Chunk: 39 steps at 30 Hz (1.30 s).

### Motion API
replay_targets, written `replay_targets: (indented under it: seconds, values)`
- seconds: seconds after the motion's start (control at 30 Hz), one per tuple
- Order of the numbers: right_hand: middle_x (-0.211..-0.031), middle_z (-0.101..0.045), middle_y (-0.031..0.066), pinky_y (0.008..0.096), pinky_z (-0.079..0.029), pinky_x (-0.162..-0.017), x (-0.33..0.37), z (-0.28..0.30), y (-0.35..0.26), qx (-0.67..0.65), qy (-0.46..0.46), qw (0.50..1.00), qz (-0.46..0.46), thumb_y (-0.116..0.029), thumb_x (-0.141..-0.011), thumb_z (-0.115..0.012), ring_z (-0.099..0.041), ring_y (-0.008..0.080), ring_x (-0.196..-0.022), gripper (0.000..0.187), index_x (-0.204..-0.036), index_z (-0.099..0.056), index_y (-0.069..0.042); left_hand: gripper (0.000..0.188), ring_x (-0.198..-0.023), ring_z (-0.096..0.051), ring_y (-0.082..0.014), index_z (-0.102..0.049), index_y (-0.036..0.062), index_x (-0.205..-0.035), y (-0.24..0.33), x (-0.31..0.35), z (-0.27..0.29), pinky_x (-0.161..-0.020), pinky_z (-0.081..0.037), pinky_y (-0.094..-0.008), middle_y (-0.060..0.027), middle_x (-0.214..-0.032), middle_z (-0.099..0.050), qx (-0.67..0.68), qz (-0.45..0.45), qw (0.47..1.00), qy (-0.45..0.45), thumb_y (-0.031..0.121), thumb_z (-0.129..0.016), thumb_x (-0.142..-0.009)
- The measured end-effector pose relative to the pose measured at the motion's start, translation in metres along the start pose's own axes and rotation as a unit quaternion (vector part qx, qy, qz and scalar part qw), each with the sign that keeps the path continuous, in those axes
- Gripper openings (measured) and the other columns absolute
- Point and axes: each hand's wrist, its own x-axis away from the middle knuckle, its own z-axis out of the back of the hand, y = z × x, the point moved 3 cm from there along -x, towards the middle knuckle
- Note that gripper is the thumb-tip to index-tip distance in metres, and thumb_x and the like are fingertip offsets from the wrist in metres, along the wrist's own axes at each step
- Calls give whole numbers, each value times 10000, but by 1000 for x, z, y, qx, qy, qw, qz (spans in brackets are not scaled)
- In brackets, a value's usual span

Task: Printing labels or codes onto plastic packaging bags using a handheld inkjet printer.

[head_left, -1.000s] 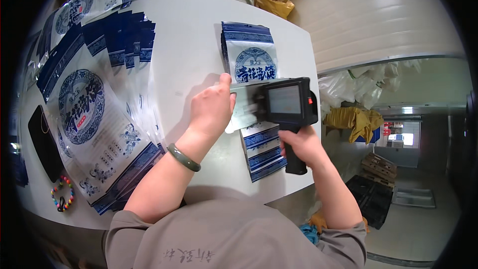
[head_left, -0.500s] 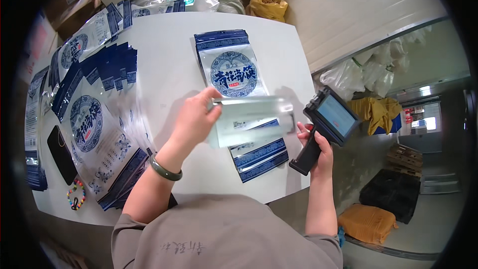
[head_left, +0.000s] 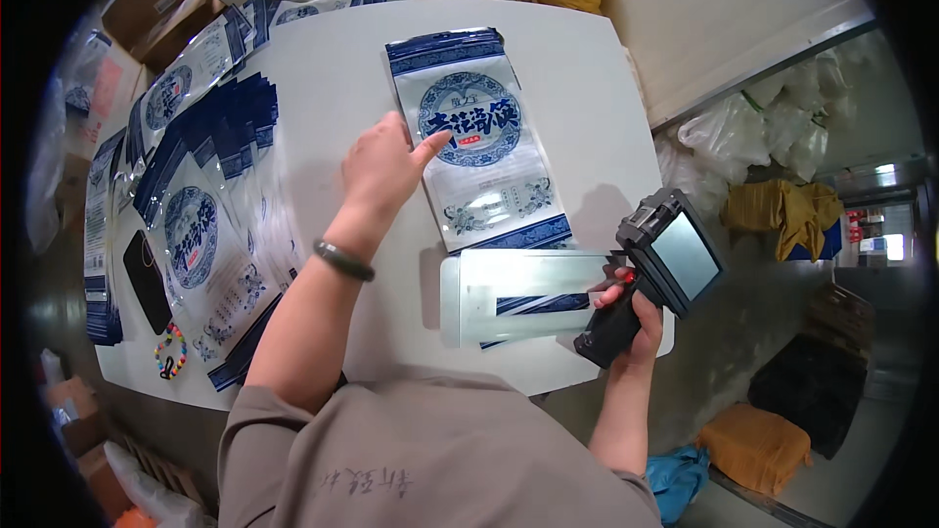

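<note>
White tabletop (head_left: 597,88) carries fanned blue-and-white bags (head_left: 210,235) left of the left hand (head_left: 377,164), whose thumb and forefinger are spread over the edge of a bag stack (head_left: 484,181), contact unclear. Below and right, the right hand (head_left: 638,330) curls its fingers around a black handheld device (head_left: 675,259); left of these, a clear plate (head_left: 475,298) spans the stack's lower part.

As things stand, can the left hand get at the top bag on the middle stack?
Probably yes: the left hand is at the left edge of the top bag, nothing between them; the clear plate seems to overlap only its lower end.
</note>
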Motion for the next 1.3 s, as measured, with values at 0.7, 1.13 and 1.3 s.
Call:
replay_targets:
  seconds: [0.7,1.13,1.3]
  values:
    - [-1000,-602,172,341,-532,-814,1,21,2,-96,-65,993,-31,-250,-896,-496,-631,234,-803,471,-1242,-442,66,440,-869,-600,-90,-411,16,-1363,-229,112,204,-782,-463,-211,-54,-945,-677,318,70,933,154,122,-562,-963]
    - [-1081,-544,136,320,-533,-694,4,27,0,-133,-155,979,25,-211,-874,-510,-621,172,-786,413,-1182,-436,53,557,-1178,-513,-330,-529,33,-1268,-31,127,66,-992,-417,-413,-150,-1247,-562,-41,-280,959,-7,155,-733,-764]
    - [-1082,-535,163,354,-544,-706,4,25,0,-156,-164,974,1,-207,-873,-508,-638,201,-805,430,-1187,-430,77,553,-1359,-363,-284,-474,49,-1350,18,158,-6,-1120,-253,-490,-136,-1437,-422,-59,-422,886,-183,253,-606,-853]
